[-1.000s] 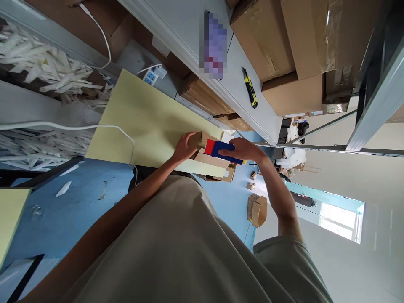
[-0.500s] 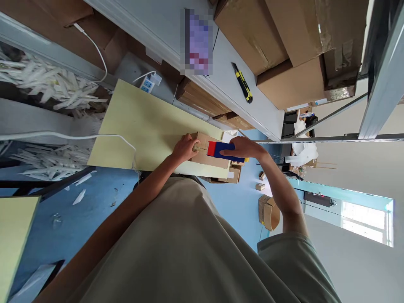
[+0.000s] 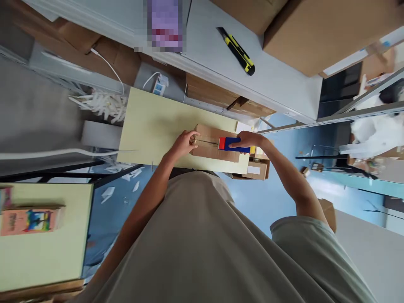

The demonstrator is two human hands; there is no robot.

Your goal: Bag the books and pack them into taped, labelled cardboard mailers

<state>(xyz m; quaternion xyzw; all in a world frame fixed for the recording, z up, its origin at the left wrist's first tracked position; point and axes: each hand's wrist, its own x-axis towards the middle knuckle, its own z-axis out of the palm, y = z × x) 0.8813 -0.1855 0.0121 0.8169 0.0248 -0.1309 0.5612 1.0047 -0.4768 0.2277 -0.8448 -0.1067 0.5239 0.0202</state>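
The one view looks from the person's head, facing forward and steeply down. The shirt (image 3: 195, 235) is nearest, filling the bottom middle; farther off, the table (image 3: 151, 126) lies around mid-frame, with the left hand (image 3: 183, 143) and right hand (image 3: 248, 140) over it. The shelf (image 3: 284, 78) crosses the top; floor (image 3: 252, 195) shows either side.

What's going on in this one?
A person is working on a cardboard box lying on a pale yellow table. The left hand is at one end of the box, while the right hand grips a blue-and-red tool over the seam along its top. A utility knife lies on the grey surface beyond.
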